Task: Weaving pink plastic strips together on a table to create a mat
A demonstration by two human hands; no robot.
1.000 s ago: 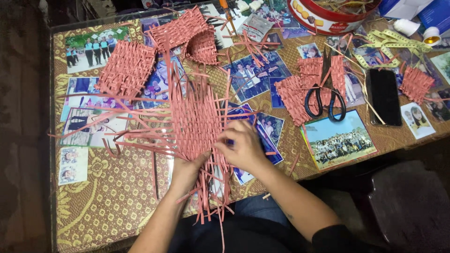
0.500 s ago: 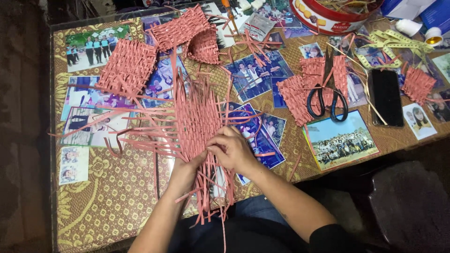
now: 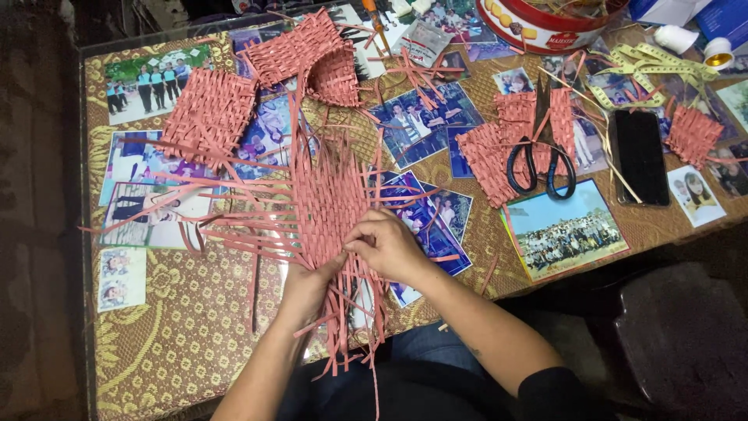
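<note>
Half-woven mat of pink paper strips (image 3: pixel 327 203) lies flat at the bench's (image 3: pixel 179 351) near edge, loose ends fanned out. Right hand (image 3: pixel 389 245) pinches a strip at the weave's lower edge; left hand (image 3: pixel 308 284) presses beneath, fingers closed on strips. Best to keep the weave pinned flat, snug each strip tight. Scissors (image 3: pixel 540 160) lie well right.

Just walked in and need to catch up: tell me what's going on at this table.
A person is weaving pink paper strips into a flat mat on a glass-topped table with photos under the glass. The left hand holds the mat's near edge, and the right hand pinches strips there. Loose strip ends stick out all round. Finished woven pieces lie further back, with black-handled scissors and a dark phone to the right.
</note>
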